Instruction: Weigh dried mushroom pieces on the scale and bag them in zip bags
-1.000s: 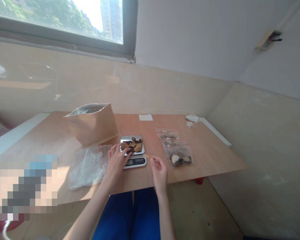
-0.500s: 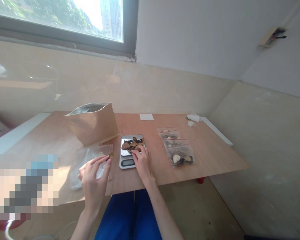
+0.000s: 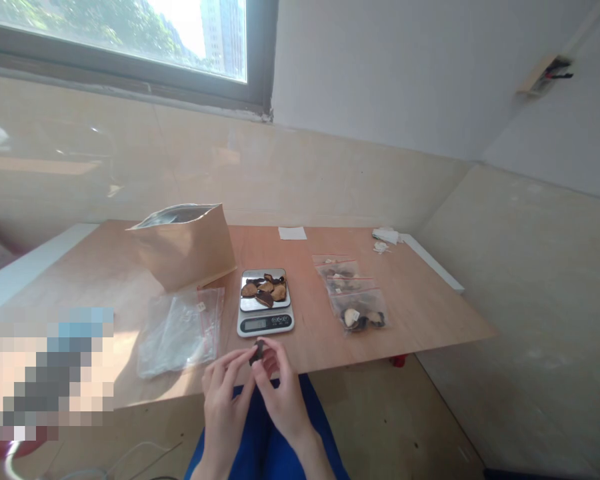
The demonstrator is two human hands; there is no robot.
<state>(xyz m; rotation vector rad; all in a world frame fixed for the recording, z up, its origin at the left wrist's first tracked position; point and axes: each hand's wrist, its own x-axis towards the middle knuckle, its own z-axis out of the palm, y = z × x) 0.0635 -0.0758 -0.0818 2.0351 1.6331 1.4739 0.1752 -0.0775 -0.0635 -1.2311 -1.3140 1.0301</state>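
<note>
Dark-brown piece (image 3: 257, 352) is pinched by left hand (image 3: 226, 392) and right hand (image 3: 283, 397) fingers. The right has left the scale (image 3: 265, 324), freeing its load (image 3: 265, 288).

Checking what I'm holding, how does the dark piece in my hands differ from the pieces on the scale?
The dark piece is pinched between the left hand and right hand, partly hidden; the pieces lie uncovered on the scale. The dark piece looks blackish; several of the pieces show tan faces with dark edges. Whether they share a shape is hard to tell.
</note>
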